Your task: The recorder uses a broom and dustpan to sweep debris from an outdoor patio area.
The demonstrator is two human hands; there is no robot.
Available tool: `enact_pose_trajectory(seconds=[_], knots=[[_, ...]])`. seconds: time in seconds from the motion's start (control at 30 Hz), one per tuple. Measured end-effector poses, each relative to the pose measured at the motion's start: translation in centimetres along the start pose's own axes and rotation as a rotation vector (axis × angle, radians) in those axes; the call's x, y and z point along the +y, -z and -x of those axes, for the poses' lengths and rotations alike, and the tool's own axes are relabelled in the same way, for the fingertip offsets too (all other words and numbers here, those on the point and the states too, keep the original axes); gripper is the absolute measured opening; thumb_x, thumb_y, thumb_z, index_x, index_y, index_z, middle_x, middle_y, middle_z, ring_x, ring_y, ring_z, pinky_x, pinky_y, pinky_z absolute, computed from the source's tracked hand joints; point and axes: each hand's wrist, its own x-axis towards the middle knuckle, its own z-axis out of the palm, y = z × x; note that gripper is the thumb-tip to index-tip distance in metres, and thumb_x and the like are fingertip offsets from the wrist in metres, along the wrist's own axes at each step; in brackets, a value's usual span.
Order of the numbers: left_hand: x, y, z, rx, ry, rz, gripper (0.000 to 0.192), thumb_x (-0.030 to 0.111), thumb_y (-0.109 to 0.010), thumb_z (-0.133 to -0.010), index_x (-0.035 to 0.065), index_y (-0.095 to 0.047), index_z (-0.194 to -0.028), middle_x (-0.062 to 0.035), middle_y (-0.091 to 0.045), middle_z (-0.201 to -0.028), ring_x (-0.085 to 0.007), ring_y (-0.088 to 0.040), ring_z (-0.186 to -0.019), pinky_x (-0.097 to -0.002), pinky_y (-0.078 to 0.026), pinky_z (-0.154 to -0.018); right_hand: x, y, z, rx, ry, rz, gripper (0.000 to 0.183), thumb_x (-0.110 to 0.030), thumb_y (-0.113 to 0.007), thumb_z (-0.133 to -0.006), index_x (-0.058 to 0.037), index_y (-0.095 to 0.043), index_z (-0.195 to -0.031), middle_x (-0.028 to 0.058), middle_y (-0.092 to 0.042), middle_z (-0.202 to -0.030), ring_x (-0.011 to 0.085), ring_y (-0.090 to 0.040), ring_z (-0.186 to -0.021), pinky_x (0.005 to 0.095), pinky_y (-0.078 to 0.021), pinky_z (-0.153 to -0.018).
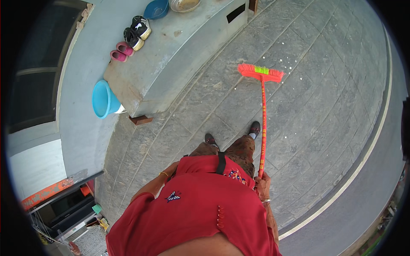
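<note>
A broom with a red handle and red and lime-green bristles stretches out ahead of me. Its head rests on the grey tiled floor, among scattered small white bits. My right hand is closed around the upper end of the handle, beside my right hip. At my left hip is my left hand, below a yellow bracelet on the wrist. The red shirt hides its fingers, so I cannot see whether it holds anything.
To the left runs a concrete ledge with black sneakers, pink clogs, a blue basin and a pale basin. A light-blue bucket stands by its near end. A white line borders the tiles at right.
</note>
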Motion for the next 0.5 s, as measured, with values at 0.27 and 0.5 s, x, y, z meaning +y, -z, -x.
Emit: enact_pose_trajectory(seconds=[0.27,0.5], knots=[[11.6,-6.8,-8.1,-0.022,0.143,-0.247,0.051,0.031,-0.057,-0.083,-0.0014,-0.048,-0.121,-0.0133,-0.052,-0.123,-0.0187,-0.049,-0.111,-0.0310,-0.040,-0.092,-7.2,7.2,-0.8,0.042,-0.027,-0.143,0.023,-0.003,-0.051,-0.074,-0.0030,-0.049,-0.098,-0.0028,-0.042,-0.056,0.0062,-0.038,-0.039,0.0221,-0.0330,-0.032],[21.1,-13.6,-14.8,-0.005,-0.057,-0.783,0.080,0.044,-0.059,-0.075,-0.0013,-0.029,-0.133,-0.0254,-0.036,-0.132,-0.0359,-0.039,-0.120,-0.0396,-0.035,-0.096,-9.1,9.8,-0.8,0.120,-0.106,-0.226,0.028,-0.009,-0.053,-0.081,-0.0043,-0.044,-0.107,-0.0032,-0.039,-0.060,0.0056,-0.039,-0.043,0.0216,-0.0354,-0.034]])
